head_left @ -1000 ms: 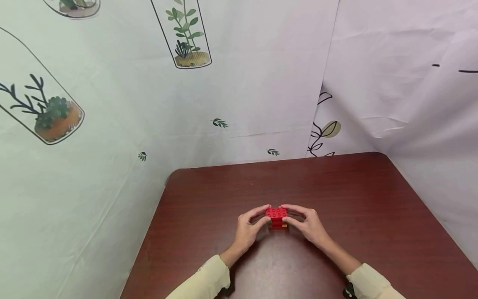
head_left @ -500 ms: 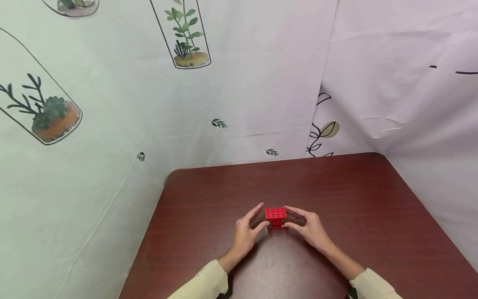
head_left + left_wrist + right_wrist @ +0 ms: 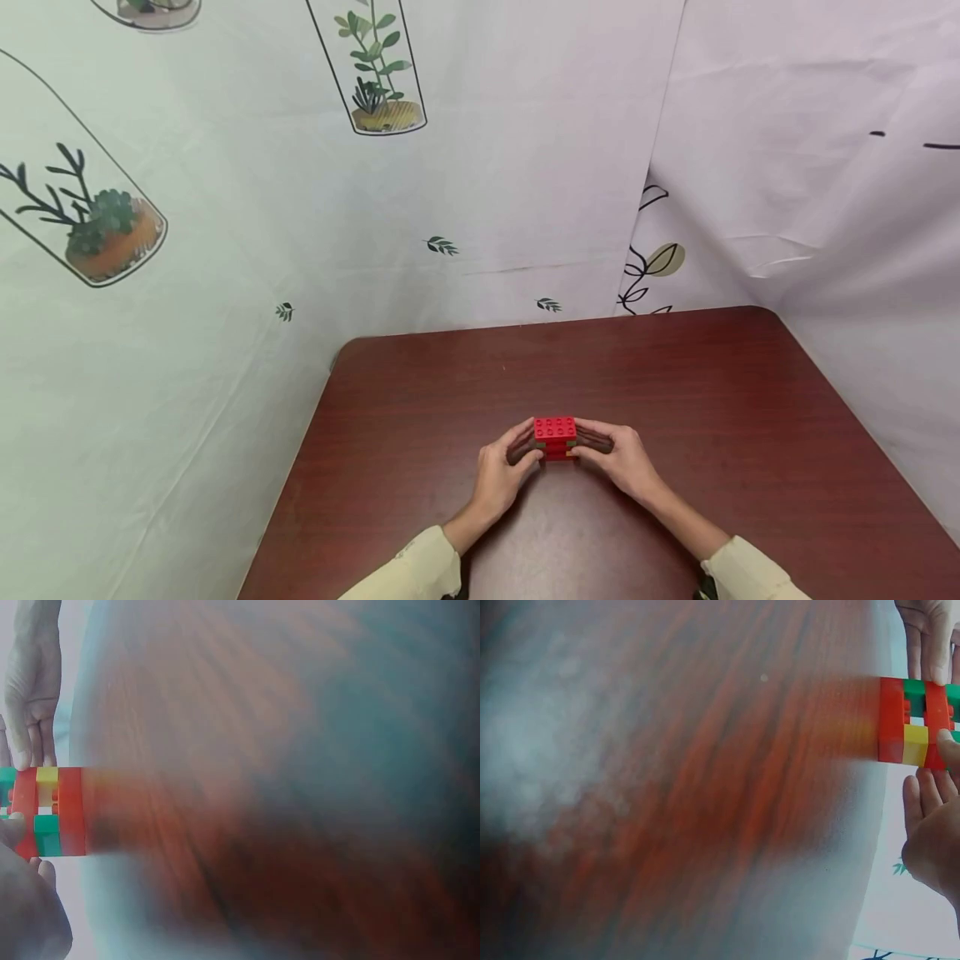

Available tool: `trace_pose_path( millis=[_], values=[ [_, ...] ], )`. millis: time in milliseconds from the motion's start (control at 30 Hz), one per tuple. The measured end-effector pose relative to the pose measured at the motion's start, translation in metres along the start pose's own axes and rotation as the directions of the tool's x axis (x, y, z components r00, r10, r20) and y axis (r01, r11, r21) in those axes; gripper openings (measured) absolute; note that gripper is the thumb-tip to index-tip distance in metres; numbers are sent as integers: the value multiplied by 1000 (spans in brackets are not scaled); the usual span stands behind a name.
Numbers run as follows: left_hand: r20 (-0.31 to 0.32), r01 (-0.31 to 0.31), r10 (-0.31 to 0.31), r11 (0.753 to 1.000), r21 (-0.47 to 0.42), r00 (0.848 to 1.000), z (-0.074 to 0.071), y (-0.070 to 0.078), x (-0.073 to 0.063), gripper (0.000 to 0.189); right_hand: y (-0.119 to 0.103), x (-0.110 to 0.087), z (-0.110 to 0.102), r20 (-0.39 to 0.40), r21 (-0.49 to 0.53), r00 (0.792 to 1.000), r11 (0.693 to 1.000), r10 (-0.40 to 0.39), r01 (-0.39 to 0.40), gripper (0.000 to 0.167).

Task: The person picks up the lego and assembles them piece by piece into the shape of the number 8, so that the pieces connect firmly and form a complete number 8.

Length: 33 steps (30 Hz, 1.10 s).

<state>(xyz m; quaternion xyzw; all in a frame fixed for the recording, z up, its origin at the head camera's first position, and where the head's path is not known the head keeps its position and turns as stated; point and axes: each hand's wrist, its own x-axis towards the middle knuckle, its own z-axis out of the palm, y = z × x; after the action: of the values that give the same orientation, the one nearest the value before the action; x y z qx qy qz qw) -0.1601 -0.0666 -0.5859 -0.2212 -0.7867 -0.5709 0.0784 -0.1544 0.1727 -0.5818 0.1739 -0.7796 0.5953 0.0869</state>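
Observation:
A stack of toy building bricks (image 3: 555,428) stands upright on the brown table, with a studded red brick on top. In the left wrist view, the lower layers show a red brick (image 3: 71,810), then a yellow brick (image 3: 47,780) and a green brick (image 3: 46,836) with a gap between, then another red layer. My left hand (image 3: 497,477) holds the stack's left side, thumb at the front and fingers behind. Opposite it, my right hand (image 3: 628,462) grips the right side the same way. The right wrist view shows both thumbs on the middle red brick (image 3: 935,712); the stack's top is cut off there.
The brown table (image 3: 420,392) reaches back to a pale wall cloth (image 3: 510,192) printed with plants in jars. More of this cloth hangs along the left and right sides. Light sleeves (image 3: 420,567) cover both forearms.
Both hands have slid from the top brick down to lower layers. My left hand came away from the stack briefly, then closed on its side again. The stack stays in place.

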Motion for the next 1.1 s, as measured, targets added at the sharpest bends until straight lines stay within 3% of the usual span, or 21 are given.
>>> trace_pose_path(
  millis=[333, 667, 1100],
  values=[
    [-42, 69, -72, 996, -63, 997, 2, 5, 5, 49, 1, 1, 0, -21, 3, 1000, 1000, 16, -16, 46],
    [-29, 122, -126, 985, -122, 992, -2, 0, 18, 43, -4, 10, -2, -32, -15, 996, 997, 81, -81, 47],
    [-73, 214, -219, 974, -79, 973, 5, -7, 35, 38, 2, 29, 1, -91, -98, 982, 980, 166, -175, 42]
  ],
)
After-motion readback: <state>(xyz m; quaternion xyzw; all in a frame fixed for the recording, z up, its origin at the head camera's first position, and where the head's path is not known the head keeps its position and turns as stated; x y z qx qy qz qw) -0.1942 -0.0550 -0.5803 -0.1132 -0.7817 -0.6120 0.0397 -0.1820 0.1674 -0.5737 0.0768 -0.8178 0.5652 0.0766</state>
